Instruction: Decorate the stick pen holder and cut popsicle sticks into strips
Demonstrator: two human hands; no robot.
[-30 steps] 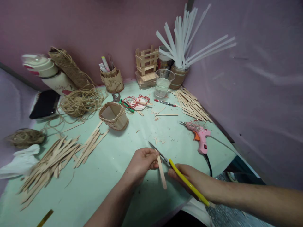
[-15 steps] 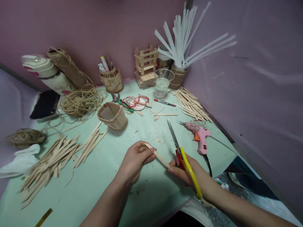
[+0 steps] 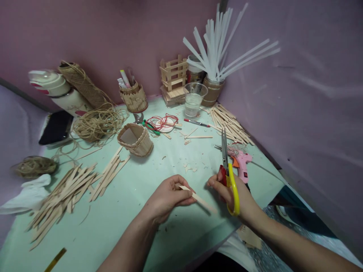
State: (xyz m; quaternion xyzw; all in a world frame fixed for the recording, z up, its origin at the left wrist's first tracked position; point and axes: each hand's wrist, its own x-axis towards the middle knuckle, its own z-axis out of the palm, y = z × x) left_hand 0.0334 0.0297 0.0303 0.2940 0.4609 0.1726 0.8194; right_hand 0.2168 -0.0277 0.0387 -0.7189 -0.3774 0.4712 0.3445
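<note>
Near the front of the table, my left hand (image 3: 172, 196) pinches a flat wooden craft stick (image 3: 204, 204) between thumb and fingers; its free end points right, toward me. My right hand (image 3: 232, 190) is closed round the scissors (image 3: 233, 189), which have one yellow and one red handle. Their blades point away from me, nearly together, apart from the stick. Beyond the hands lie small wood scraps (image 3: 190, 168). A small cup covered in wooden pieces (image 3: 136, 139) stands farther back to the left.
A pink glue gun (image 3: 241, 160) with its cord lies just beyond the scissors. Craft sticks (image 3: 65, 192) are heaped at the left, more (image 3: 229, 122) at the back right. A plastic cup of clear liquid (image 3: 193, 102), green-handled pruners (image 3: 150, 126) and tangled twine (image 3: 98, 122) stand or lie farther back.
My right hand has let go of the stick's right end and moved up and right with the scissors, whose blades now point more upright. My left hand, still on the stick, has shifted slightly right and nearer.
</note>
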